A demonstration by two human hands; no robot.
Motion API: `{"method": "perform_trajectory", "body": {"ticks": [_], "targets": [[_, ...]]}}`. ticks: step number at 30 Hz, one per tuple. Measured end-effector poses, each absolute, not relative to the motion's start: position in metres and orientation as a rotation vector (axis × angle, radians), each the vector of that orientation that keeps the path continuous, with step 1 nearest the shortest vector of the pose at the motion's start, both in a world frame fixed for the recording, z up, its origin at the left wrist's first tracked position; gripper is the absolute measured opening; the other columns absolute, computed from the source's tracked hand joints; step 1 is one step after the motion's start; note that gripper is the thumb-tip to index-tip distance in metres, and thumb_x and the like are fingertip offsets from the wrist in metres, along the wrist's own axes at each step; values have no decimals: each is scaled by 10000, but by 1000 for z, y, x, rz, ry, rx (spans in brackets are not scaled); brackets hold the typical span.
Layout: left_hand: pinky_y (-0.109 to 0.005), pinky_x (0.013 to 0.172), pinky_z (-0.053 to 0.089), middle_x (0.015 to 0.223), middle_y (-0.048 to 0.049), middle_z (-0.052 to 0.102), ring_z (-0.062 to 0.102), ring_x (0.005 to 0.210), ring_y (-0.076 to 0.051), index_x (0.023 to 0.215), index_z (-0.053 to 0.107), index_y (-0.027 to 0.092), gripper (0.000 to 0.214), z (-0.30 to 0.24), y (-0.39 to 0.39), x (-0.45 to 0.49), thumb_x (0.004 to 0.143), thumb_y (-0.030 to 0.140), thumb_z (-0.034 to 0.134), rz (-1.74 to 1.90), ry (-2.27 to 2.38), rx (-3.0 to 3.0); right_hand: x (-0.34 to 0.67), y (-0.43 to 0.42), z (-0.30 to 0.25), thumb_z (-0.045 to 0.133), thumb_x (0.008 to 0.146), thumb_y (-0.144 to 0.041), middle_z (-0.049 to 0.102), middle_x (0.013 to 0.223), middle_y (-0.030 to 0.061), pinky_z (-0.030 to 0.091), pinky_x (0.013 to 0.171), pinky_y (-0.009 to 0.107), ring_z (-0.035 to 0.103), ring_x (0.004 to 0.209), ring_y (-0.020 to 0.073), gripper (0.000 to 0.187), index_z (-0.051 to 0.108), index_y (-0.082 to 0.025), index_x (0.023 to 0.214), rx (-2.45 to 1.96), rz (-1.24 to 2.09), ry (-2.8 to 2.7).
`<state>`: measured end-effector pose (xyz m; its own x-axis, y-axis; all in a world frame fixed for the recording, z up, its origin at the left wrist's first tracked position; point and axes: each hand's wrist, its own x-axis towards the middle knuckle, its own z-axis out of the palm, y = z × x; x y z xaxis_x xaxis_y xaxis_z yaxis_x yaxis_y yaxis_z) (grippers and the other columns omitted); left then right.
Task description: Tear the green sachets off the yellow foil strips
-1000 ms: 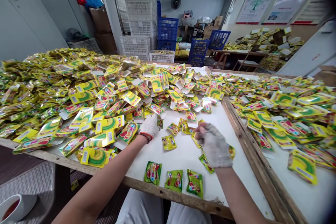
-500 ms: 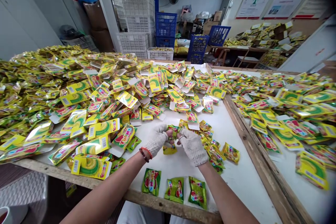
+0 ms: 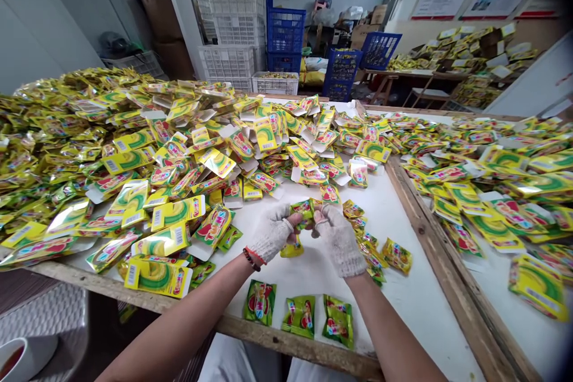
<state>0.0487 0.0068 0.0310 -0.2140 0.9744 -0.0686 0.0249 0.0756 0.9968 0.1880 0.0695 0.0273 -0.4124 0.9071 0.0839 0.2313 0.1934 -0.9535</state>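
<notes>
Both hands wear white knitted gloves with bare fingertips. My left hand point(image 3: 274, 231) and my right hand point(image 3: 341, 237) pinch a small green-and-yellow candy packet point(image 3: 304, 212) between them, above the white tabletop point(image 3: 250, 250). Below it lies a yellow packet point(image 3: 292, 247), partly hidden by the fingers. Three green packets lie in a row along the near edge: a left one point(image 3: 260, 302), a middle one point(image 3: 299, 316) and a right one point(image 3: 338, 320). Beside my right wrist are several yellow packets point(image 3: 369, 250), with one yellow packet point(image 3: 397, 255) lying apart from them.
A big heap of yellow boxes and packets point(image 3: 179, 149) covers the table's left and back. Past a wooden divider strip point(image 3: 430, 233) more yellow boxes point(image 3: 496, 215) lie. White crates point(image 3: 235, 18) and blue crates point(image 3: 286, 33) stand behind. A cup point(image 3: 27, 358) sits at lower left.
Both hands have lifted slightly with the packet, and my right hand has shifted a little to the right. The camera view has tilted slightly down. The three green packets stay in their row.
</notes>
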Motion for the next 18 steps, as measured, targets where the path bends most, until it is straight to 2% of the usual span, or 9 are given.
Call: {"method": "perform_trajectory", "body": {"ticks": [3,6,9,11,14,16,18], "targets": [[-248,526,499,683,-16,600,606,567,-136,828,561,150,439,34,8,42,779,586,574,1258,1351,1089,183,67,30,546,804,-445,627,747,19,461,560,253,552,599,142,288,602,-178,896,-1014,1400,-1746],[-279,609,492,726,-34,595,609,670,-165,770,562,160,408,36,3,30,837,558,495,1076,1654,1390,187,70,33,587,767,-424,617,718,14,461,540,246,569,587,141,263,603,-174,844,-1070,1434,-1669],[-307,641,454,789,-57,589,584,738,-211,781,595,168,312,31,-4,24,713,465,662,624,2120,1722,196,75,34,603,755,-431,603,706,4,447,511,232,588,578,140,270,587,-174,838,-1086,1472,-1638],[-302,643,437,862,-67,595,571,747,-209,842,617,178,267,25,-6,23,659,351,706,446,2179,1819,202,76,34,614,754,-426,589,685,-6,436,512,223,575,573,130,264,584,-172,822,-1052,1492,-1713],[-265,647,423,810,-33,591,541,724,-163,865,610,185,134,18,-4,23,748,251,604,647,2011,1756,207,75,30,610,768,-414,589,700,-7,439,528,220,556,580,120,250,590,-169,814,-985,1557,-1829],[-243,629,421,731,-4,559,514,688,-139,844,590,172,122,17,-2,22,792,280,570,838,1852,1572,209,75,27,612,769,-390,600,717,-7,434,522,218,543,573,115,232,612,-169,840,-967,1563,-1946],[-230,592,420,691,14,513,480,633,-116,816,566,157,210,19,-1,20,818,367,553,940,1647,1383,211,75,24,623,762,-362,623,736,-4,421,509,215,531,571,114,223,646,-175,880,-948,1538,-2107]]}}
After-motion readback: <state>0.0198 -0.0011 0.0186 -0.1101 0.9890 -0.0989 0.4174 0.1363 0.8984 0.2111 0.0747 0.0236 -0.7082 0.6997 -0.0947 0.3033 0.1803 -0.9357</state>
